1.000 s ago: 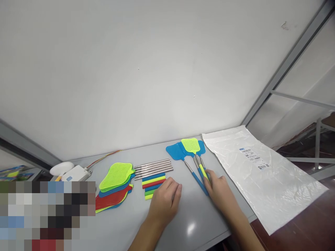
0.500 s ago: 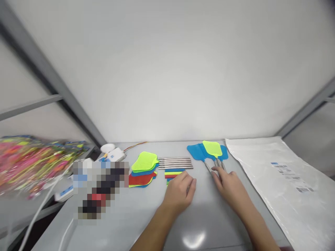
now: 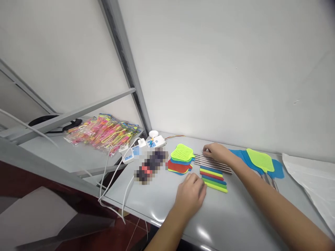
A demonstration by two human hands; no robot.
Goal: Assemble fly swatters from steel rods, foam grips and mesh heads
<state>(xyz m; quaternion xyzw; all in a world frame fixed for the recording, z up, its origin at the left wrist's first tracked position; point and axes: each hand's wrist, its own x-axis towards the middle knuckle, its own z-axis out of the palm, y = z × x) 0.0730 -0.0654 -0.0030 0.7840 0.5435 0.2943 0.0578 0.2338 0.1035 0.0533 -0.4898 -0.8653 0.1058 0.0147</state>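
Observation:
My right hand (image 3: pixel 216 152) reaches over the far side of a row of thin metal rods (image 3: pixel 213 163), its fingers bent and apart at the rods' back edge; whether they touch a rod I cannot tell. My left hand (image 3: pixel 191 193) rests on the table with curled fingers and nothing visible in them. Beside its knuckles lies a row of coloured plastic handles (image 3: pixel 213 179) in blue, yellow, red and green. Left of the rods are stacked fly swatter heads, a yellow-green one (image 3: pixel 182 152) on top and a red one (image 3: pixel 178 166) nearer me.
Fly swatters with metal shafts, a yellow-green one (image 3: pixel 260 160) over blue ones (image 3: pixel 278 169), lie behind my right forearm. A white plastic bag (image 3: pixel 311 181) is at far right. Power strips (image 3: pixel 128 157), cables and a pixelated object (image 3: pixel 151 165) lie left. Packed colourful items (image 3: pixel 104 130) fill a side shelf.
My view has turned left. My right hand has left the fly swatter shafts and moved left to the metal rods. My left hand stays curled near the coloured handles, which now show more fully.

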